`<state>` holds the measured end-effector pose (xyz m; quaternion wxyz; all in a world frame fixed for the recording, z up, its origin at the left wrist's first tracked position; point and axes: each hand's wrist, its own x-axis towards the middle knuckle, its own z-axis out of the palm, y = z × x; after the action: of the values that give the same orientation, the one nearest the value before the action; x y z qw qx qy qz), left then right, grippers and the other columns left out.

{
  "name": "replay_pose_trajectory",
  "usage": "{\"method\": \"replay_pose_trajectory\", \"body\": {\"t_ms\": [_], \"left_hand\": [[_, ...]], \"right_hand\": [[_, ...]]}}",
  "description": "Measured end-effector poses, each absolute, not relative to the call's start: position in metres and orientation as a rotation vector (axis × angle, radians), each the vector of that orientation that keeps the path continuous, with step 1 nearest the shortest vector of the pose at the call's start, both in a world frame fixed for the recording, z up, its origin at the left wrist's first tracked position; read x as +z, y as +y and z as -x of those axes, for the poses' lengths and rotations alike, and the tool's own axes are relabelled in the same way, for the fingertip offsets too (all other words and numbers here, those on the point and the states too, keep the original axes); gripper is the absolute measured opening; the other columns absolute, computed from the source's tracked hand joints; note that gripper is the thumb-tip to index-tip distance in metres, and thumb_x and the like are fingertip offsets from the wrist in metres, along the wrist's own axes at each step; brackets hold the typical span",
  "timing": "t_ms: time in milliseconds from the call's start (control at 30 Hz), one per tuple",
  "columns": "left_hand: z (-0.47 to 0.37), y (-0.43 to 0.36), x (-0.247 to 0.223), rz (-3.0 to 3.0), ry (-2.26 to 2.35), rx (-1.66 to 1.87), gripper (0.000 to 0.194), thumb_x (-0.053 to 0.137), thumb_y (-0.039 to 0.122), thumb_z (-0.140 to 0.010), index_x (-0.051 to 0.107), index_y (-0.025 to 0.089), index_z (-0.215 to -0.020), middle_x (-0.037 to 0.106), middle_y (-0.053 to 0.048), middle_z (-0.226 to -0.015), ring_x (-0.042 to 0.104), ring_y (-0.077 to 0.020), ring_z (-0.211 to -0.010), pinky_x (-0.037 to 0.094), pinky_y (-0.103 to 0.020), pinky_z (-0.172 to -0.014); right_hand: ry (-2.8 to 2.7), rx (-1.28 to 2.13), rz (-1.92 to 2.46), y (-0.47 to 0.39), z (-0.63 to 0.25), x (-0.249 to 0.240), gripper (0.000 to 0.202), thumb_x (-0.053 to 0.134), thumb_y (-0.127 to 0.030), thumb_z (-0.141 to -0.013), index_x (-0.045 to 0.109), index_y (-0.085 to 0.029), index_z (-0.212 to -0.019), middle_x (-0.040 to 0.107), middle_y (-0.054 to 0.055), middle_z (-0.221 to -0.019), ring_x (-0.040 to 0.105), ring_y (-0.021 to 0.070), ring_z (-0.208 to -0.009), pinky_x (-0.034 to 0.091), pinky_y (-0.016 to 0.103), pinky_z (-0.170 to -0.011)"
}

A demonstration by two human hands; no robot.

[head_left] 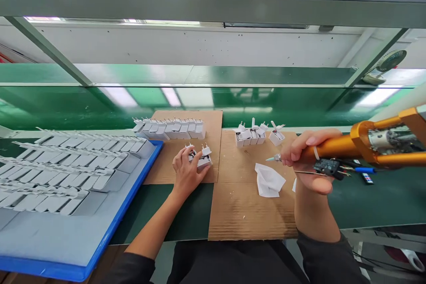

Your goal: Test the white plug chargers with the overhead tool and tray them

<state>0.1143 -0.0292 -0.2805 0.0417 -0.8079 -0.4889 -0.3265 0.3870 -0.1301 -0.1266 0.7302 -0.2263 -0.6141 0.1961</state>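
My left hand (187, 172) is closed around a pair of small white plug housings (203, 158) on the left cardboard sheet (213, 128). In my right hand (311, 155) is an orange dispensing tool (346, 146) with a black switch; its pale pointed nozzle aims left above the right cardboard (246, 217). A row of white plug housings (173, 129) stands behind my left hand. Left of the tool, several white housings with prongs and loose caps (251, 135) sit together, and one more (276, 134) stands beside them.
A blue-edged tray (124, 206) holding rows of white housings fills the left side. A crumpled white tissue (269, 180) lies on the right cardboard. A metal shelf frame (213, 6) spans overhead, and a small fan (386, 64) stands at the back right.
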Motion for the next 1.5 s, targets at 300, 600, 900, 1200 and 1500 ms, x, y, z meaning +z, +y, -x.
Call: {"method": "replay_pose_trajectory", "body": {"t_ms": [300,600,900,1200,1500], "left_hand": [[-0.186,-0.037,-0.260,2.741,-1.233,-1.395,0.070,0.062,0.030,-0.082,0.026,0.023,-0.142,0.034,-0.016,-0.146,0.030,-0.0319,-0.139,0.028,-0.053,-0.112],[-0.270,0.024,-0.274,3.037,-1.930,-1.564,0.093,0.067,0.012,-0.069,0.014,0.016,-0.145,0.059,-0.014,-0.112,0.061,-0.0263,-0.104,0.046,-0.046,-0.094],[-0.190,-0.026,-0.307,3.473,-1.137,-1.417,0.072,0.065,0.028,-0.080,0.021,0.021,-0.137,0.053,-0.017,-0.128,0.062,-0.0228,-0.109,0.054,-0.037,-0.086],[-0.187,-0.032,-0.302,3.187,-0.934,-1.409,0.061,0.059,0.025,-0.085,0.029,0.020,-0.138,0.059,-0.014,-0.125,0.063,-0.0216,-0.110,0.058,-0.034,-0.082],[-0.191,-0.032,-0.302,3.150,-1.128,-1.130,0.052,0.064,0.028,-0.080,0.045,0.017,-0.127,0.063,-0.013,-0.119,0.063,-0.0248,-0.106,0.052,-0.039,-0.090]], "right_hand": [[-1.366,0.440,0.436,-0.123,-0.388,-0.127,0.047,0.076,-0.055,-0.063,0.060,-0.029,-0.099,0.050,-0.004,-0.063,0.046,0.0125,-0.044,0.037,0.028,-0.034],[-1.398,0.457,0.443,-0.125,-0.391,-0.127,0.047,0.075,-0.054,-0.066,0.057,-0.030,-0.103,0.050,-0.005,-0.065,0.045,0.0103,-0.046,0.037,0.025,-0.037],[-1.355,0.481,0.431,-0.124,-0.387,-0.128,0.049,0.078,-0.054,-0.064,0.057,-0.028,-0.100,0.052,-0.004,-0.066,0.047,0.0117,-0.047,0.037,0.026,-0.036],[-1.406,0.470,0.393,-0.122,-0.388,-0.127,0.046,0.074,-0.052,-0.069,0.057,-0.028,-0.105,0.051,-0.004,-0.066,0.046,0.0112,-0.046,0.035,0.027,-0.036],[-1.390,0.444,0.397,-0.123,-0.386,-0.127,0.046,0.075,-0.053,-0.068,0.057,-0.027,-0.103,0.051,-0.005,-0.067,0.047,0.0102,-0.047,0.036,0.026,-0.036]]}}
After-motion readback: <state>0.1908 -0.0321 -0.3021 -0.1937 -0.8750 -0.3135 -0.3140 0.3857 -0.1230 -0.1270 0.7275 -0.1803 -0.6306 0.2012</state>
